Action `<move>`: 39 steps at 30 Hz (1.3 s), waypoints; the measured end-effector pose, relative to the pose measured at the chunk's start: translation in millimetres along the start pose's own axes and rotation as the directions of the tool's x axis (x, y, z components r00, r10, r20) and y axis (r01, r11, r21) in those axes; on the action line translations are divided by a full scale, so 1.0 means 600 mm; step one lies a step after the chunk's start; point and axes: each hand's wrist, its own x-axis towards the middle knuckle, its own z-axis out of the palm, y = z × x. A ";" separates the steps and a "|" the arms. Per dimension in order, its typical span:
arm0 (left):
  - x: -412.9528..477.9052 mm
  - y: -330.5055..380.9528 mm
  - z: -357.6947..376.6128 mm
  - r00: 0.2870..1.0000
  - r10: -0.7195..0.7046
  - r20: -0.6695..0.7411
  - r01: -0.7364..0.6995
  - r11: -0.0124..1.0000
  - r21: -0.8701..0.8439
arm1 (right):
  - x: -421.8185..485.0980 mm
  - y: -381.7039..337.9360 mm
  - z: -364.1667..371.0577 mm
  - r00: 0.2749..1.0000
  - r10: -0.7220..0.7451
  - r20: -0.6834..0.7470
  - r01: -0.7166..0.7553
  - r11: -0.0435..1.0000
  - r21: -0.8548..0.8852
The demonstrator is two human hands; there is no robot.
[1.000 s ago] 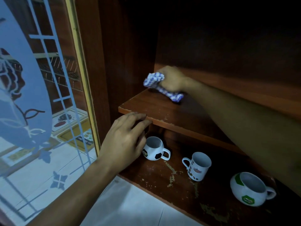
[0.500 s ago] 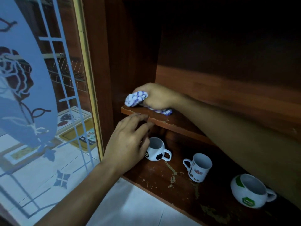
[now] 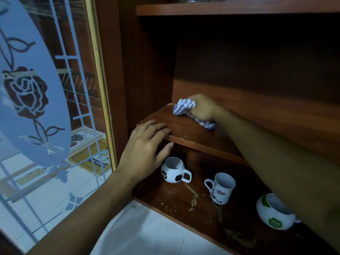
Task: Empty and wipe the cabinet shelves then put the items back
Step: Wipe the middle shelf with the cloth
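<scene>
My right hand (image 3: 201, 109) grips a blue-and-white checked cloth (image 3: 184, 107) and presses it on the middle wooden shelf (image 3: 185, 129), near its back left corner. My left hand (image 3: 147, 150) rests on the shelf's front edge, fingers straight on top and thumb under the edge. On the bottom shelf (image 3: 184, 205) stand three mugs: a football-patterned mug (image 3: 173, 172), a white mug with brown dots (image 3: 221, 188), and a round green-and-white mug (image 3: 274, 214) partly hidden by my right forearm.
An open glass cabinet door (image 3: 55, 107) with a frosted rose pattern stands at the left. An upper shelf (image 3: 239, 8) runs across the top with metal items on it. White floor tiles (image 3: 143, 232) lie below. The bottom shelf's surface is chipped.
My right hand has slid the cloth from the shelf's front left edge toward the back corner. The camera has tilted up. My left hand stays on the shelf's front edge.
</scene>
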 end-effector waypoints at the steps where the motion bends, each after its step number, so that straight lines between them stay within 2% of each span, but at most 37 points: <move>1: 0.003 -0.002 0.007 1.000 0.009 -0.001 -0.009 1.000 -0.003 | -0.012 0.000 0.007 1.000 -0.014 0.015 0.014 1.000 0.012; 2: 0.005 -0.003 0.013 1.000 0.022 -0.005 -0.022 1.000 -0.010 | -0.027 -0.004 0.012 0.999 -0.045 0.008 0.044 0.998 0.039; 5: 0.010 -0.002 0.028 0.997 0.056 -0.045 -0.059 0.997 -0.047 | -0.074 -0.036 0.019 0.989 -0.146 0.026 0.132 0.944 0.303; 7: 0.012 -0.002 0.033 0.994 0.055 -0.096 -0.063 0.994 -0.086 | -0.095 -0.050 0.020 0.982 -0.188 0.025 0.164 0.905 0.392; 10: 0.012 0.001 0.036 0.989 0.043 -0.141 -0.061 0.990 -0.123 | -0.116 -0.050 0.011 0.990 -0.137 0.025 0.095 0.797 0.596; 12: 0.012 0.004 0.037 0.990 0.039 -0.139 -0.058 0.989 -0.133 | -0.122 -0.043 -0.008 0.996 -0.077 -0.041 0.085 0.763 0.641; 15: 0.023 0.014 0.036 0.990 0.058 -0.129 -0.077 0.987 -0.144 | -0.123 -0.007 -0.049 0.979 0.024 -0.201 0.089 0.843 0.531; 17: 0.032 0.022 0.037 0.989 0.075 -0.131 -0.096 0.982 -0.164 | -0.122 0.023 -0.077 0.962 0.039 -0.269 0.045 0.954 0.296; 18: 0.037 0.026 0.037 0.987 0.087 -0.132 -0.109 0.979 -0.173 | -0.122 0.042 -0.087 0.961 0.056 -0.272 -0.014 0.988 0.152; 20: 0.045 0.037 0.040 0.986 0.117 -0.119 -0.138 0.973 -0.186 | -0.133 0.071 -0.097 0.971 0.120 -0.207 -0.144 0.984 -0.102; 22: 0.048 0.045 0.044 0.985 0.143 -0.096 -0.160 0.968 -0.195 | -0.148 0.090 -0.085 0.973 0.181 -0.145 -0.210 0.953 -0.220; 26: 0.051 0.049 0.054 0.980 0.174 -0.091 -0.191 0.956 -0.223 | -0.176 0.078 -0.041 0.977 0.135 -0.163 -0.151 0.985 -0.085; 28: 0.050 0.048 0.057 0.978 0.186 -0.098 -0.204 0.951 -0.232 | -0.193 0.048 -0.033 0.987 0.097 -0.127 -0.086 0.993 0.086; 31: 0.050 0.048 0.057 0.975 0.193 -0.113 -0.215 0.949 -0.231 | -0.212 0.008 -0.039 0.997 0.081 -0.021 -0.069 0.937 0.342; 33: 0.051 0.051 0.055 0.975 0.193 -0.109 -0.215 0.948 -0.236 | -0.217 0.008 -0.054 0.989 0.120 -0.090 -0.075 0.916 0.394; 35: 0.055 0.056 0.053 0.976 0.197 -0.096 -0.216 0.945 -0.245 | -0.218 0.022 -0.081 0.960 0.152 -0.235 -0.063 0.935 0.349; 36: 0.057 0.059 0.053 0.975 0.201 -0.091 -0.218 0.944 -0.248 | -0.222 0.031 -0.097 0.940 0.171 -0.296 -0.091 0.959 0.267; 37: 0.059 0.062 0.053 0.975 0.203 -0.087 -0.219 0.944 -0.249 | -0.227 0.040 -0.112 0.921 0.191 -0.339 -0.149 0.978 0.145; 39: 0.063 0.069 0.054 0.975 0.208 -0.081 -0.222 0.942 -0.252 | -0.237 0.080 -0.132 0.889 0.273 -0.367 -0.328 0.940 -0.096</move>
